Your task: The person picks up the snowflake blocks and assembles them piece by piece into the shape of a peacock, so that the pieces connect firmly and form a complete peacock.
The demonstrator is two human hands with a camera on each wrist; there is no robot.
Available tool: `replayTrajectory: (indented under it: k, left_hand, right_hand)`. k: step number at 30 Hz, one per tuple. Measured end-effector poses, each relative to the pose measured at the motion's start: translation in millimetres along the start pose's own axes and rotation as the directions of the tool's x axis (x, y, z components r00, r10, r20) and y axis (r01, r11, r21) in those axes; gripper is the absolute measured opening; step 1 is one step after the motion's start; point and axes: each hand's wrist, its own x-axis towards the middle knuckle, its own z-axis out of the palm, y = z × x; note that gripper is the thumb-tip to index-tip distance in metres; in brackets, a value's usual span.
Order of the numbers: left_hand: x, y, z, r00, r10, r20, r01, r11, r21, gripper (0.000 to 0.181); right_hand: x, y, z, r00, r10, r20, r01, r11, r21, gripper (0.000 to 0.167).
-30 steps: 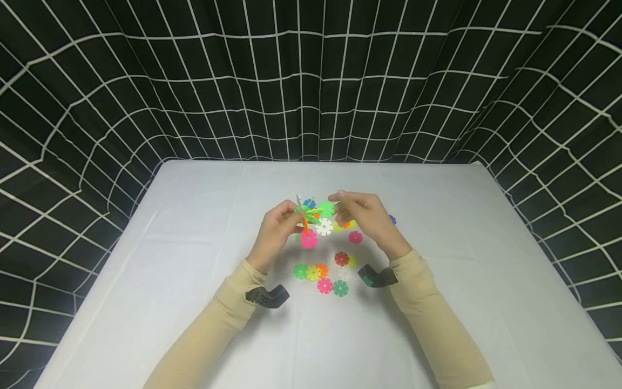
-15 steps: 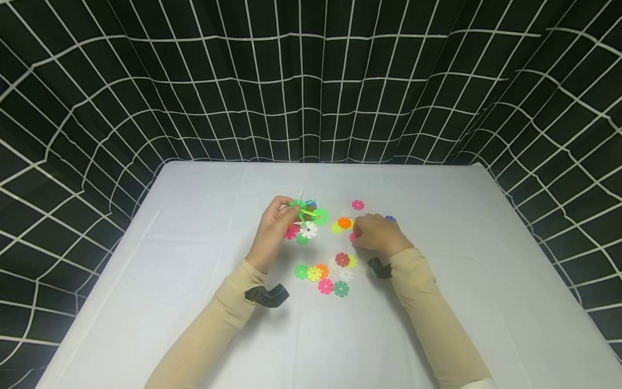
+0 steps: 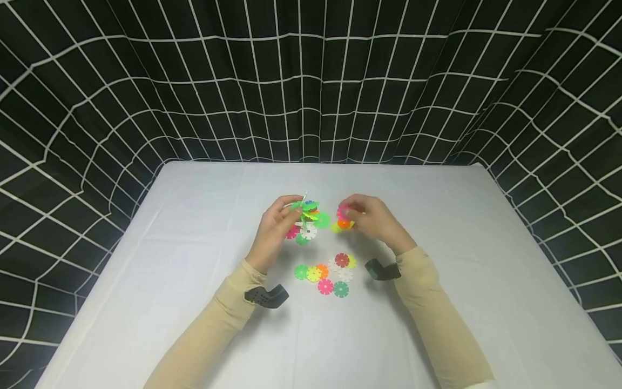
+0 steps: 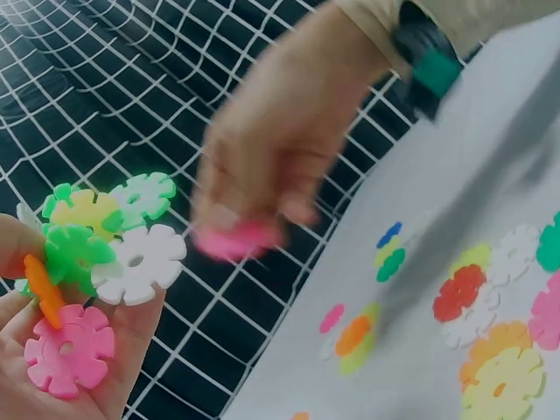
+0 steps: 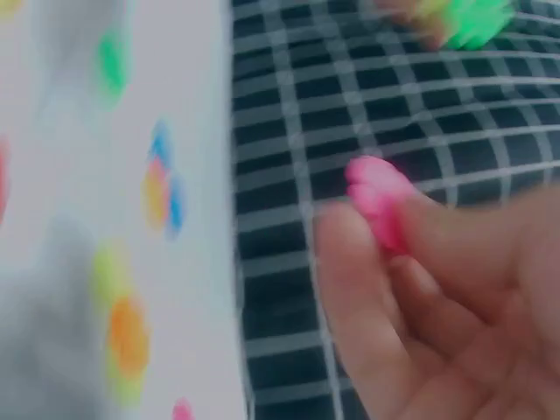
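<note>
Left hand (image 3: 273, 231) grasps cluster of joined flower-like discs (image 4: 80, 252) in mixed colours, raised above white tablecloth (image 3: 233, 216). Right hand (image 3: 378, 220), apart from this cluster, pinches pink disc (image 5: 376, 194) between thumb and finger, also raised. On tablecloth, nearer group of loose pieces: dark green disc (image 3: 341, 290), green disc (image 3: 301, 272), yellow disc (image 3: 313, 274) partly over orange disc (image 3: 323, 269), red disc (image 3: 342, 260). Farther, near right hand, second orange disc (image 3: 344, 223) lies on second yellow disc (image 3: 335, 228). Behind, black curtain (image 3: 311, 81) with white grid
</note>
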Motion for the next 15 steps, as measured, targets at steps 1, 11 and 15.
replayTrajectory:
  k: [1,11,15]
  left_hand:
    - [0.3,-0.7,0.1,1.000,0.006,0.004,-0.006,1.000,0.019,0.037]
    - [0.8,-3.7,2.9,0.999,0.044,0.009,-0.045,0.983,0.177,0.036]
    - [0.0,-3.8,3.6,0.999,0.050,0.015,-0.052,0.979,0.195,0.036]
  right_hand:
    - [-1.9,-5.1,-0.7,0.999,-0.010,-0.034,0.013,0.997,0.072,0.023]
    - [-19.1,-36.0,2.6,0.989,-0.098,-0.107,0.123,0.959,0.255,0.021]
    - [-19.9,-36.3,4.1,0.988,-0.118,-0.096,0.137,0.964,0.229,0.017]
